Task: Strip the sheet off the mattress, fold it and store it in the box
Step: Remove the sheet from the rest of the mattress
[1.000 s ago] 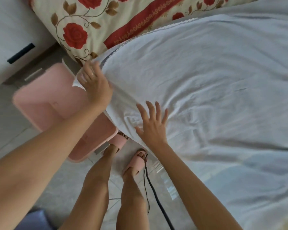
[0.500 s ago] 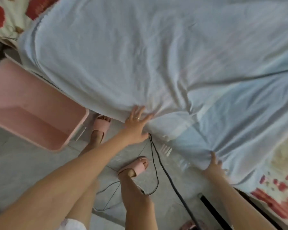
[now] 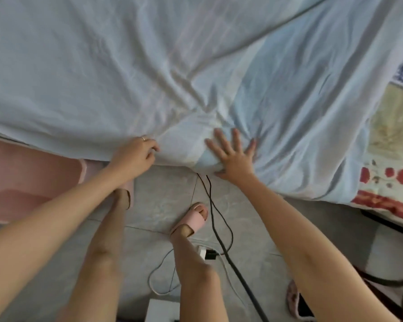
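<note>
One sheet [image 3: 149, 66], one box [image 3: 21, 177], two hands of mine on the job. The sheet is pale blue-white cotton, thin and soft. It lies spread over the mattress [image 3: 391, 140] across the whole far half of the view, and its near hem hangs over the bed's edge. Creases fan out from a bunched knot of cloth between my hands, and a bluer panel runs off to the right.

My left hand [image 3: 135, 156], one ring on it, has its fingers curled in, grasping the hem. My right hand [image 3: 233, 154] lies flat on the sheet just right of the bunch, fingers spread and straight, pressing down and grasping nothing.

The mattress cover shows only at the right, a cream fabric printed with red flowers and a red band.

The box is smooth pink plastic with rounded corners. It sits on the floor [image 3: 163, 194] at the near left, its far rim under the overhanging hem.

Two thin black cables [image 3: 209, 194] drop from under the sheet onto grey tiles, near one white cord [image 3: 154, 287]. I am wearing two pink slippers [image 3: 197, 217].
</note>
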Action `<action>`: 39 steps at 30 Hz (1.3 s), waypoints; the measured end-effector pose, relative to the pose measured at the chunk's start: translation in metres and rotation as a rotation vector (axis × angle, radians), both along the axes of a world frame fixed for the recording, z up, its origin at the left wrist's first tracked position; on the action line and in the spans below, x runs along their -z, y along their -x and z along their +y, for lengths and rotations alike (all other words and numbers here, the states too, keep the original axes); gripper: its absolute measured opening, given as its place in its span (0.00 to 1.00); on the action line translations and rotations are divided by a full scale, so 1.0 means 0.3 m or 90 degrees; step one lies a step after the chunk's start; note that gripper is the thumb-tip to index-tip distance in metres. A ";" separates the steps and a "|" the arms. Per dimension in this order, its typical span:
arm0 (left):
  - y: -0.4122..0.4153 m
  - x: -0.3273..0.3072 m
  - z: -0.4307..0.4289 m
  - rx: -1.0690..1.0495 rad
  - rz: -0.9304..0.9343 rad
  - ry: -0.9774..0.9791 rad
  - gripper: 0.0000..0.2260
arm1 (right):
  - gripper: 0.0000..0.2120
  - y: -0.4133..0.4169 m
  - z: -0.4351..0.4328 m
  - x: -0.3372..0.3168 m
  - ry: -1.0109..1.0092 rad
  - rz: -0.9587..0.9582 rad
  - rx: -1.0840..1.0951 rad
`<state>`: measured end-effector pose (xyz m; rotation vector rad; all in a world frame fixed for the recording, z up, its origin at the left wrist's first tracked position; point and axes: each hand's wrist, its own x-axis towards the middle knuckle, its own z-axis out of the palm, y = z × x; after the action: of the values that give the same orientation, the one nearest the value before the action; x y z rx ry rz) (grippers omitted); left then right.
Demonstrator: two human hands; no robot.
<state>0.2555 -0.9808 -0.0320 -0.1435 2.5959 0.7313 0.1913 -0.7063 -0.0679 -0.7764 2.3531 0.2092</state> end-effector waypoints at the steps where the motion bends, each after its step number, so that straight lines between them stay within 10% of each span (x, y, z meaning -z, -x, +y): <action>1: 0.014 0.005 0.021 0.003 -0.015 0.000 0.10 | 0.55 -0.009 0.133 -0.006 -0.069 0.006 0.100; 5: 0.023 0.015 0.260 0.013 -0.082 -0.002 0.15 | 0.55 -0.074 0.595 -0.090 -0.276 -0.026 0.399; 11: -0.031 -0.002 0.743 0.213 -0.230 -0.138 0.21 | 0.20 -0.143 0.755 -0.135 0.144 0.347 0.742; 15: -0.068 -0.019 0.910 0.202 -0.165 -0.126 0.19 | 0.19 -0.176 0.790 -0.066 0.372 0.140 1.364; 29: -0.011 0.033 0.930 0.398 -0.110 0.263 0.33 | 0.05 -0.223 0.894 -0.009 0.335 0.237 1.154; 35: -0.012 0.011 0.954 0.383 -0.103 0.290 0.30 | 0.05 -0.242 1.080 -0.131 0.241 0.334 0.989; 39: -0.075 0.002 0.998 0.335 -0.134 0.164 0.32 | 0.11 -0.250 1.293 -0.172 0.180 0.370 1.127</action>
<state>0.2780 -0.6814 -0.0326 0.3558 2.3558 0.1815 0.2663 -0.3185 -0.0163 1.5421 2.6598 -0.7340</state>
